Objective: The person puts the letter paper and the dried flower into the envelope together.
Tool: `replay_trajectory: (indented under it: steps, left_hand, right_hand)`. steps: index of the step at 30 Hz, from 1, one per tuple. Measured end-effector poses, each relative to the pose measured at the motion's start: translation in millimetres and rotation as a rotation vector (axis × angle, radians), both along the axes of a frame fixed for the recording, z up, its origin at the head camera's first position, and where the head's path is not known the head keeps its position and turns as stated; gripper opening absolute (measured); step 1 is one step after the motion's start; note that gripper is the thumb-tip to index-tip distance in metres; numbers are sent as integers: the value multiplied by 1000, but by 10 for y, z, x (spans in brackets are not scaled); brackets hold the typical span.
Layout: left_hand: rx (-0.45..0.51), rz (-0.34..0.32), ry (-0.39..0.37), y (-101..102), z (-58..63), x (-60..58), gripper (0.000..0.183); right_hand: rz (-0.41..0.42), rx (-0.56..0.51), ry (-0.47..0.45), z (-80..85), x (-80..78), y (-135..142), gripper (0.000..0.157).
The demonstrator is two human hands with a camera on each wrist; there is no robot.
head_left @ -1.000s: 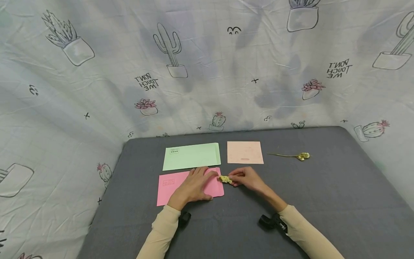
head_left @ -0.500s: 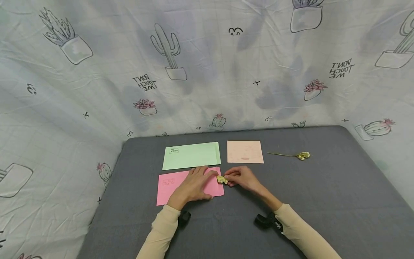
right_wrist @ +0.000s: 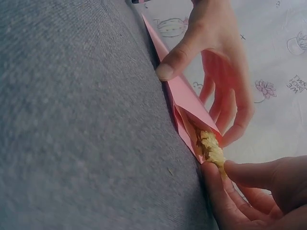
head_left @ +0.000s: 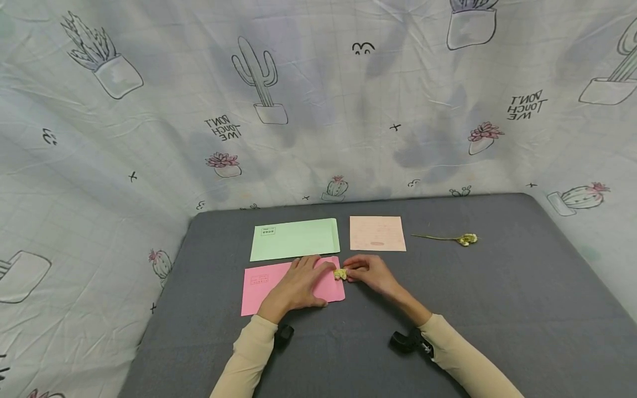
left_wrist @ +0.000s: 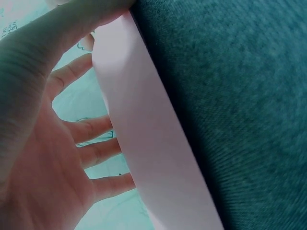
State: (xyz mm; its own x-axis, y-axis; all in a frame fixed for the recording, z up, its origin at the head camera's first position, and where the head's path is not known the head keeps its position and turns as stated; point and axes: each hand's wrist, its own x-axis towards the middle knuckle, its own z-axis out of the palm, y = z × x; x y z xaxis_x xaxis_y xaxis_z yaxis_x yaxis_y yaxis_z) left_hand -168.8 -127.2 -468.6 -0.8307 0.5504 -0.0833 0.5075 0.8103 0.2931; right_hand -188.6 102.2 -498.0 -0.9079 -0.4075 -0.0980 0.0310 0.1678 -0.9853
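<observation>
A pink envelope [head_left: 264,284] lies near the table's middle. My left hand [head_left: 294,287] spans its right part, thumb at the near edge and fingers toward the far edge; the left wrist view shows the envelope's pale face [left_wrist: 148,115] between them. In the right wrist view the envelope's mouth gapes, showing a paler inside. A yellow dried flower [right_wrist: 211,147] sits in that mouth, its head partly inside. My right hand [head_left: 374,273] pinches the flower's outer end between thumb and fingertips. The portion inside the envelope is hidden.
Behind the pink envelope lies a green envelope [head_left: 294,240], with a peach card-like piece [head_left: 376,233] to its right. Farther right is another dried yellow flower [head_left: 466,239] on a thin stem. A cactus-print cloth [head_left: 318,99] hangs behind the grey table [head_left: 497,309].
My right hand has moved left, sliding the dried flower farther into the pink envelope's mouth, so less of it shows. The left hand has stayed in place.
</observation>
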Motion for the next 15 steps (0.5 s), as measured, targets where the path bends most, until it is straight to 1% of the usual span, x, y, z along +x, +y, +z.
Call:
replay_trajectory:
  steps: [6, 10, 12, 15]
  left_hand:
    - [11, 8, -1, 17, -7, 61, 79]
    - [21, 15, -17, 18, -11, 64, 79]
    - [22, 19, -18, 18, -16, 64, 80]
    - [28, 20, -16, 20, -23, 67, 80]
  right_hand:
    - [-14, -7, 8, -25, 53, -51, 26]
    - [-9, -14, 10, -33, 65, -99, 26]
    - [3, -37, 5, -36, 71, -114, 27]
    - [20, -86, -29, -36, 81, -129, 30]
